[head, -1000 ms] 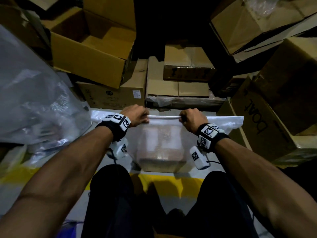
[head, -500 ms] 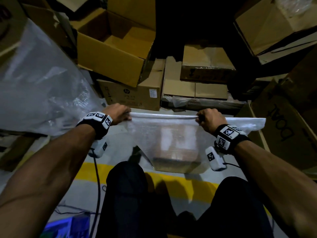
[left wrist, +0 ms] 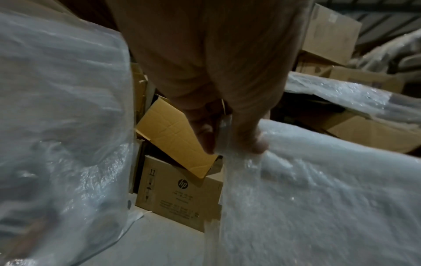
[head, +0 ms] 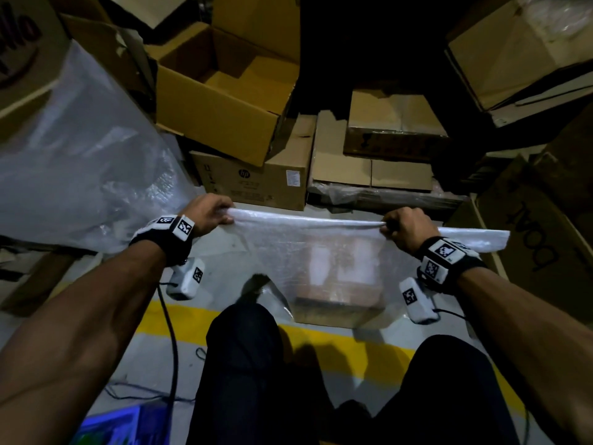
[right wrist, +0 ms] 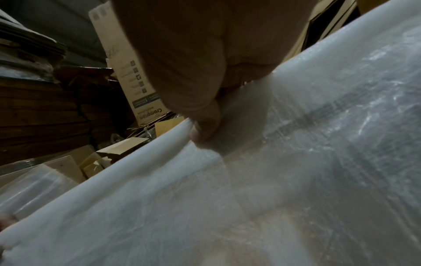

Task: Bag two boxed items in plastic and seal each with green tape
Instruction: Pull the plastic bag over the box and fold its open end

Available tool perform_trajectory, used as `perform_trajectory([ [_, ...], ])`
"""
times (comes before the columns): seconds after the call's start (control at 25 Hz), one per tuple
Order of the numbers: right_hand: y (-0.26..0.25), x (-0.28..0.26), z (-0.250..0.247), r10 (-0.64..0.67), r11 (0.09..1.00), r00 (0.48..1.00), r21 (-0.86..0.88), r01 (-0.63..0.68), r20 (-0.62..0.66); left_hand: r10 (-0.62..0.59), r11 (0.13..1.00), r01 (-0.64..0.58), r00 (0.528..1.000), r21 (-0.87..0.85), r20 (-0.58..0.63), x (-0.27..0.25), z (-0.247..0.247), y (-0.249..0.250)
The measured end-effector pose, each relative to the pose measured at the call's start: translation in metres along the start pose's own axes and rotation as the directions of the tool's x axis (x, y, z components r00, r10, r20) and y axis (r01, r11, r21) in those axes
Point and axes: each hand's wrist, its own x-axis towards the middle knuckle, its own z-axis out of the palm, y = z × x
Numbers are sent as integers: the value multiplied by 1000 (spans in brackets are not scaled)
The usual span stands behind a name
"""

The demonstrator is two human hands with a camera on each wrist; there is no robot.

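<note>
The left hand (head: 210,211) and the right hand (head: 405,227) each have a closed grip on the top edge of a bubble-wrap plastic bag (head: 288,248), stretched taut between them across the middle of the frame. A brown boxed item (head: 340,303) sits inside at the bag's bottom, lower centre, above the yellow floor stripe (head: 337,345). An HP carton (head: 256,183) sits just above, with an open cardboard box (head: 221,101) on it
</note>
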Motion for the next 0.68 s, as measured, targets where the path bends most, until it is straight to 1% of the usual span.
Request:
perform_trajectory([
  [0.08, 1, 1, 1, -7, 1000, 1000, 10, 7, 1, -1, 999, 0, 1000, -41, -23, 3, -3, -3],
  [0.16, 3, 2, 2, 0, 1000, 1000, 16, 0, -13, 17, 995, -26, 995, -92, -103, 5, -4, -6],
  [0.2, 4, 2, 1, 4, 1000, 1000, 15, -3, -17, 8, 984, -37, 986, -175, -165, 6, -2, -6],
  [0.24, 6, 1, 2, 6, 1000, 1000, 19, -6, -15, -31, 955, -35, 975, -293, -219, 4, 3, -4],
  [0.28, 7, 1, 1, 4, 1000, 1000, 26, -4, -10, -94, 907, -25, 961, -420, -261, 3, 10, -3],
  [0.32, 6, 0, 1, -2, 1000, 1000, 28, 2, -4, -180, 835, -6, 942, -550, -283, 2, 18, -2],
  [0.36, 6, 0, 1, -7, 1000, 1000, 26, 7, 2, -288, 728, 19, 916, -685, -281, 3, 26, -1],
  [0.4, 5, 0, 0, -10, 1000, 1000, 27, 10, 5, -396, 606, 53, 885, -794, -244, 4, 33, 1],
  [0.44, 5, 0, 0, -16, 999, 1000, 30, 16, 10, -476, 511, 72, 854, -857, -211, 7, 38, 1],
  [0.48, 5, 0, -1, -28, 999, 999, 32, 27, 19, -520, 472, 88, 831, -877, -196, 10, 40, 2],
  [0.52, 6, 1, -2, -45, 998, 998, 37, 43, 36, -537, 474, 92, 818, -876, -205, 14, 42, 0],
  [0.64, 11, 2, -8, -71, 997, 995, 43, 67, 76, -524, 541, 86, 812, -836, -256, 20, 42, -1],
  [0.68, 16, 1, -10, -65, 998, 995, 31, 63, 80, -524, 542, 83, 811, -836, -260, 22, 44, -2],
])
